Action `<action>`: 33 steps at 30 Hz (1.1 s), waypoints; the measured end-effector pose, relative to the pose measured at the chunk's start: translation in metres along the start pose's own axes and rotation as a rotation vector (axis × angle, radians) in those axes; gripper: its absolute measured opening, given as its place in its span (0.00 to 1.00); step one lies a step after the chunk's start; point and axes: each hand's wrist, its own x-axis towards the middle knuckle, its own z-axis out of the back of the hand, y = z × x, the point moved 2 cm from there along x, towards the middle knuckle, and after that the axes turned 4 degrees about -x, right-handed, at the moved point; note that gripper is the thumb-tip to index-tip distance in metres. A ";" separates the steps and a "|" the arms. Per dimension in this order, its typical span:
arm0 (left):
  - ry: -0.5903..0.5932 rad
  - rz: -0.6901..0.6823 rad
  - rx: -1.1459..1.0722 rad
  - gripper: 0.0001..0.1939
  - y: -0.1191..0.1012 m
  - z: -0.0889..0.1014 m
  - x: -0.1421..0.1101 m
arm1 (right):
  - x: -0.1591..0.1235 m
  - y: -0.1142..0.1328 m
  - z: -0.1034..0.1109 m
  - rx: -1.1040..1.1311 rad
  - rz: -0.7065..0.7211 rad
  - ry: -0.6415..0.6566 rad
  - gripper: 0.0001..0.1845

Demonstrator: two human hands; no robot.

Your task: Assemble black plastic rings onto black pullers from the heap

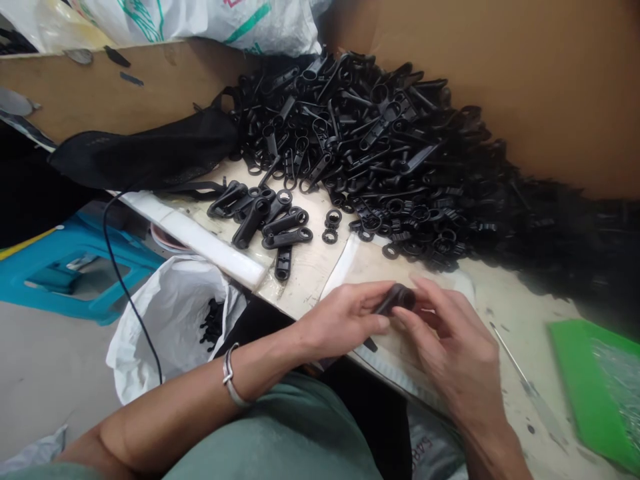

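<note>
Between my two hands is a black plastic crank-shaped part (398, 298), its round end turned toward the right. My left hand (345, 318) wraps its fingers and thumb around the narrower end. With thumb and fingertips, my right hand (445, 333) pinches the round end. Both hands are just above the near edge of the table, over a pale cloth (400, 263). Beyond them, a small group of similar black parts (273, 220) lies on the left, and two black rings (331, 227) lie close by.
A large heap of black plastic parts (360, 133) covers the back. On the right are a screwdriver (515, 363) and a green tray (583, 380). A black bag (150, 153) lies left; below stand a white-lined bin (150, 320) and a blue stool (110, 293).
</note>
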 end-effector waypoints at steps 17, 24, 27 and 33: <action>-0.020 -0.017 0.127 0.22 0.001 -0.004 -0.007 | -0.006 0.003 -0.005 -0.002 0.089 -0.094 0.18; -0.163 0.025 -0.014 0.17 0.005 0.006 -0.004 | -0.012 0.003 -0.001 0.180 -0.067 0.076 0.19; -0.196 -0.006 0.121 0.14 -0.004 0.004 -0.008 | -0.011 -0.009 0.005 0.246 -0.229 0.083 0.19; -0.115 -0.042 0.418 0.11 -0.007 -0.005 -0.014 | 0.002 -0.011 0.002 0.239 -0.350 0.173 0.15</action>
